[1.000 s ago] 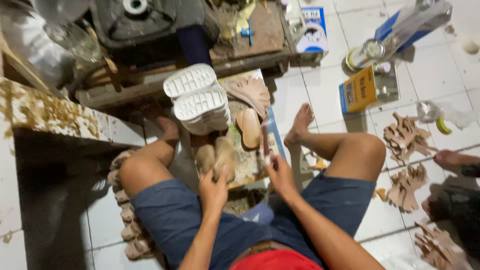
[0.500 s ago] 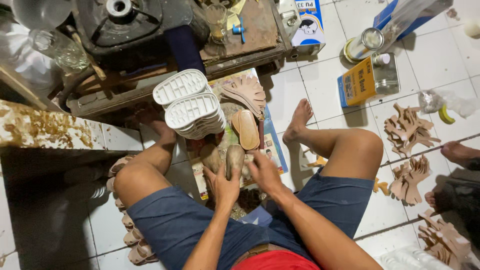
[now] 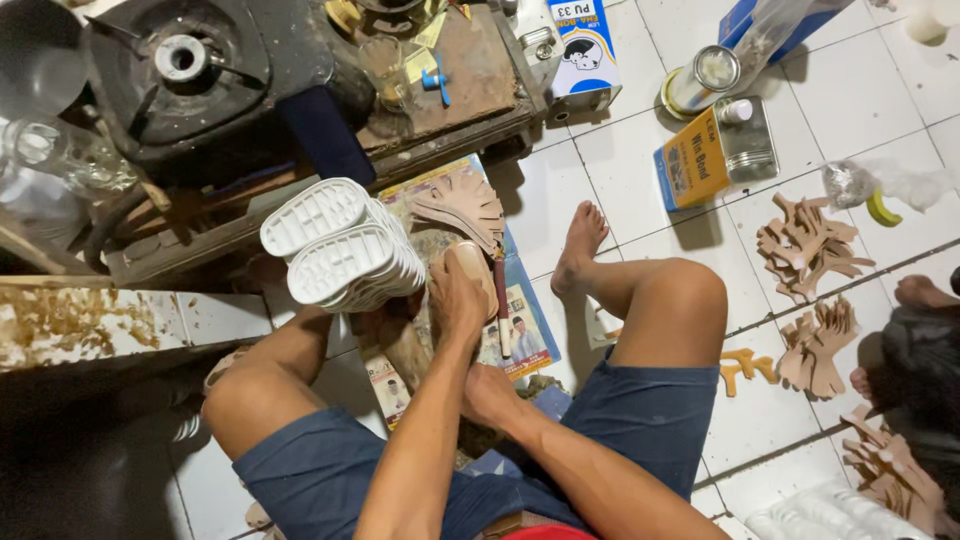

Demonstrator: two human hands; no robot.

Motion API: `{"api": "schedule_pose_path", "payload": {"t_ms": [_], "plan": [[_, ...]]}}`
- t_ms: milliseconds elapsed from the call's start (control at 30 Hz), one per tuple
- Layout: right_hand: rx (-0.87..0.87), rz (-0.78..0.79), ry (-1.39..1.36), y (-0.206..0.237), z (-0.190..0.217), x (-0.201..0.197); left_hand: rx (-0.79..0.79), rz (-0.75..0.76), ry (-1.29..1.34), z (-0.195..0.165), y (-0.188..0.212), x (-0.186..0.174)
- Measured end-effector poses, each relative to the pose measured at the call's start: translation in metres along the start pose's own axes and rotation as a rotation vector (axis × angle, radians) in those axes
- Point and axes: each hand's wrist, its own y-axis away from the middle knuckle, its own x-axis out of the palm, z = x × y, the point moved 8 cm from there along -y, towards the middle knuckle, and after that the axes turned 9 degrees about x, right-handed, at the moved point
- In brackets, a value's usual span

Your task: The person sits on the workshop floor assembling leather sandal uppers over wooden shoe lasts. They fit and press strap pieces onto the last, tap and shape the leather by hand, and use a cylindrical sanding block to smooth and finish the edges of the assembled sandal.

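I sit on the tiled floor with my legs spread. My left hand (image 3: 455,300) reaches forward and grips a tan insole (image 3: 474,262) lying on a printed sheet (image 3: 530,335). My right hand (image 3: 490,392) is drawn back low between my thighs, its fingers curled down out of sight. Just left of the insole is a stack of white ribbed shoe soles (image 3: 340,245). Beyond it lies a fan of tan insoles (image 3: 462,200). A thin stick tool (image 3: 502,305) lies right of my left hand.
A dark machine (image 3: 180,70) on a low wooden bench stands ahead. On the right are a yellow and blue glue can (image 3: 695,160), a round tin (image 3: 700,80), a blue and white box (image 3: 585,45) and piles of tan cut-outs (image 3: 810,240). Another person's foot (image 3: 925,292) shows far right.
Both hands were together at the insole. Now my left hand has stretched forward onto it and my right hand has pulled back toward my lap. The view has tilted.
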Motion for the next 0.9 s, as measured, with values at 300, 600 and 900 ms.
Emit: {"api": "schedule_pose_path", "payload": {"t_ms": [300, 600, 900], "plan": [[-0.052, -0.015, 0.014, 0.004, -0.008, 0.003, -0.023, -0.033, 0.406, 0.017, 0.035, 0.007], [0.367, 0.281, -0.843, 0.027, -0.033, 0.022, -0.223, -0.181, 1.582, 0.132, 0.195, -0.1], [0.151, -0.062, -0.93, 0.095, 0.018, -0.057, -0.126, -0.322, 1.132, 0.148, 0.209, -0.121]]}}
